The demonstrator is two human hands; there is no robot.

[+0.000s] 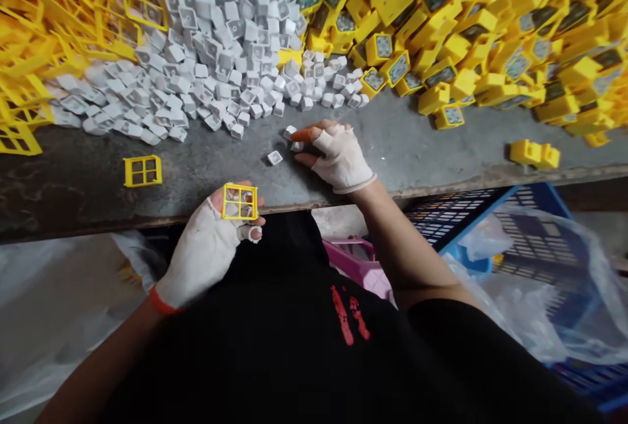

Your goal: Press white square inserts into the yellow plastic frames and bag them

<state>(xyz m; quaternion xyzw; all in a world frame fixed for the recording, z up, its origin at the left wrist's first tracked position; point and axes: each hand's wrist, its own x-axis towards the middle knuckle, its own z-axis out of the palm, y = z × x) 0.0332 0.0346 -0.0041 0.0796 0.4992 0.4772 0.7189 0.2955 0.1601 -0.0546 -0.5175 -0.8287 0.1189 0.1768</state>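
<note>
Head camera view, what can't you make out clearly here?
Head view:
Pink plastic object: mostly hidden by the right forearm and black shirt.
Blue crate: veiled by clear plastic bag.
Yellow parts pile: cut off by top and right edges.
White cube pieces: too small to read their faces.

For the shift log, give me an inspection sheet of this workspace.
Surface: worn grey bench top.
Job's things: yellow plastic grid frame on the left hand; small white square piece near the right hand.
Clutter: heap of white square pieces; heap of yellow blocks with dark windows; loose yellow frame.
Grippers: left hand in a white fingerless glove; right hand, gloved, with an orange finger cot.
Cables: nothing seen.
Surroundings: blue plastic crate, clear plastic bag, pink plastic item.
</note>
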